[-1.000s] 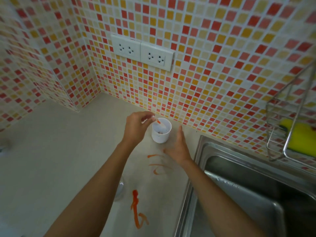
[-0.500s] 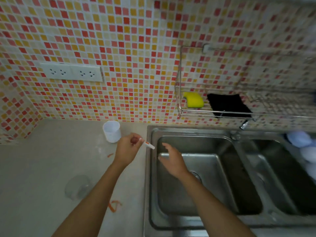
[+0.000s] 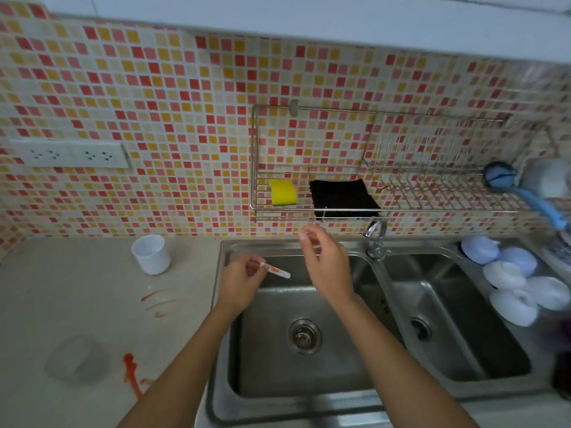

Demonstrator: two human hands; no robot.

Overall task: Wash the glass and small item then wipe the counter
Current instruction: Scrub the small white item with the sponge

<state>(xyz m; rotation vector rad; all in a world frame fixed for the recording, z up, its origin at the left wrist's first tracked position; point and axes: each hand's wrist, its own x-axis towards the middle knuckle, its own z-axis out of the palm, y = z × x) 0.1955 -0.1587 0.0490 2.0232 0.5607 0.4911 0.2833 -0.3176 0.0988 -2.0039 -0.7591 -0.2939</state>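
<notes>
small item (image 3: 276, 271): pinched in left hand (image 3: 239, 281) over left sink basin (image 3: 278, 381), sauce-smeared tip outward. likely light, stiff, slippery when wet; grip clean end. right hand (image 3: 327, 267) empty, fingers loose, near tap (image 3: 375, 233). cup (image 3: 151, 254) upright on counter (image 3: 61, 288).

cup (image 3: 151, 254) on counter (image 3: 61, 298) left of sink (image 3: 383, 298), rack (image 3: 401, 168) above

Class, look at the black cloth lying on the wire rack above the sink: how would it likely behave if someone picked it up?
The black cloth would probably go floppy, since its front edge already droops over the wire rack. It looks thin and folded, so likely light. It seems unlikely to roll or slip.
</notes>
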